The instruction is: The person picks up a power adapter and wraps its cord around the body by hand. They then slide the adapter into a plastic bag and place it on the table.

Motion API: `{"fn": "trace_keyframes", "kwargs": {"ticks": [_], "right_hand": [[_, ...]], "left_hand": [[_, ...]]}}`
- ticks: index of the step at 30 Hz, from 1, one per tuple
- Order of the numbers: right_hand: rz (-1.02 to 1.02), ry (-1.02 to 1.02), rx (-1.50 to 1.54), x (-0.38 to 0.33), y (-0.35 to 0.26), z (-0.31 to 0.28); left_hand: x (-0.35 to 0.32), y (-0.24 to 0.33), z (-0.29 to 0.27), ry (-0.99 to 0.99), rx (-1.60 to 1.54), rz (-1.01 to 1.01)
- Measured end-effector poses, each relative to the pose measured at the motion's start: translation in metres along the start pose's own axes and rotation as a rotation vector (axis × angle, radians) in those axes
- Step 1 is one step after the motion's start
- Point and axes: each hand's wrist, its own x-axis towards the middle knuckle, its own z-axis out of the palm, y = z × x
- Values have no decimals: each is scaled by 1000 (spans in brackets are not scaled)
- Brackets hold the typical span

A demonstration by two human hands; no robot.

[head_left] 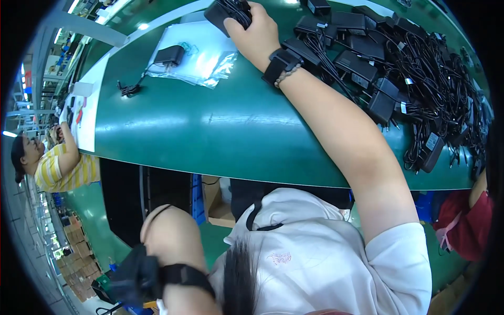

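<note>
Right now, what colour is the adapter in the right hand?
The adapter is black; it shows in the head view.

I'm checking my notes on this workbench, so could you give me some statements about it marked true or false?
1. The right hand holds a black adapter. True.
2. The tabletop is white. False: it is green.
3. A second adapter lies on the clear plastic packaging. True.
4. The adapter pile lies left of the packaging. False: it lies to the right.
5. A black wristband is on the right wrist. True.
</note>
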Motion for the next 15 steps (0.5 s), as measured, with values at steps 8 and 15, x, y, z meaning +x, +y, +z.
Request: {"fn": "trace_keyframes", "kwargs": {"ticks": [8, 15], "right_hand": [[88, -105, -22, -4, 10, -2], [104, -180, -51, -1, 12, 2]], "left_hand": [[-64, -39, -38, -151, 809, -785], [-70, -100, -23, -901, 637, -776]]}}
